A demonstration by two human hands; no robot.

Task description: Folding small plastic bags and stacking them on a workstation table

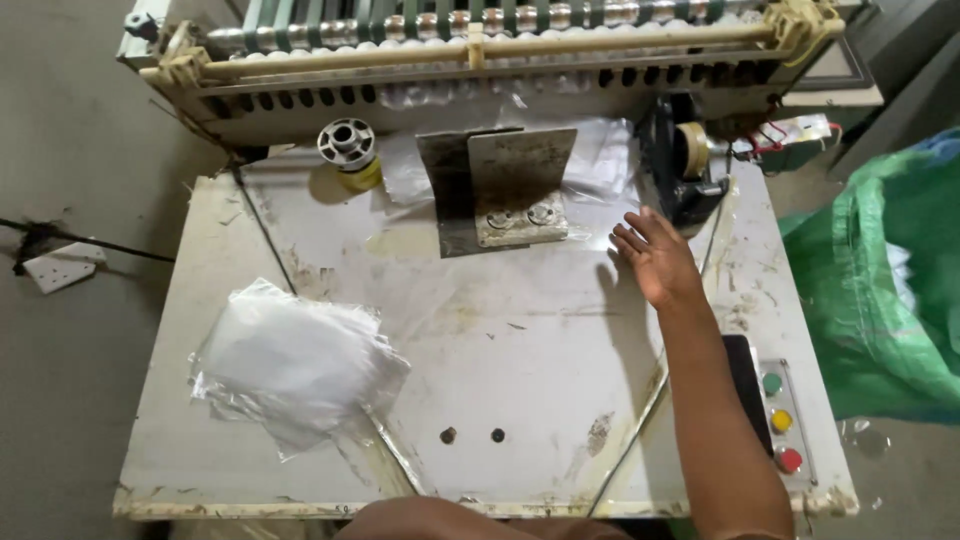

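My right hand point(655, 258) reaches over the worn white machine table point(520, 350), fingers spread, holding nothing. It hovers just right of an upright metal angle bracket point(510, 185) bolted to the table, near a clear plastic sheet point(590, 165) that comes out from the machine's rollers. A stack of clear plastic bags point(295, 365) lies on the table's left part, far from the hand. My left hand is out of view.
A roller assembly point(500, 30) runs across the back. A metal spool on yellow tape point(347, 150) stands back left, a tape dispenser point(690, 160) back right. A button panel point(782, 420) sits at the right edge. A green sack point(885, 290) stands right of the table.
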